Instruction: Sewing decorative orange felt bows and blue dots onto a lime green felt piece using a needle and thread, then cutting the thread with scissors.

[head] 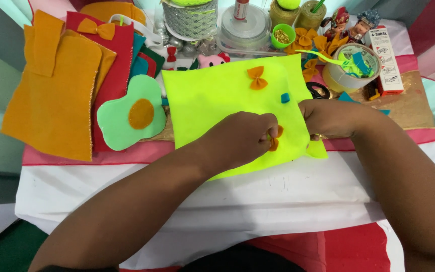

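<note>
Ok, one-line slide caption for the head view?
Left hand presses a small orange felt bow onto a neon-yellow felt sheet while the right hand holds its edge.

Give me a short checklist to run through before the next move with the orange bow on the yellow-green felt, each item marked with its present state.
1. Left hand fingers on the lower orange bow: ok, they pinch it against the felt.
2. Right hand steadies the yellow-green felt sheet: ok, it rests on the right edge.
3. Felt lies flat: ok, no folds visible where it shows.
4. Upper orange bow and small blue square sit clear of the hands: ok.
5. Bow glued or fixed down: cannot tell, the fingers cover most of it.
6. Green egg-shaped felt piece kept off the sheet: ok, it lies to the left.
</note>
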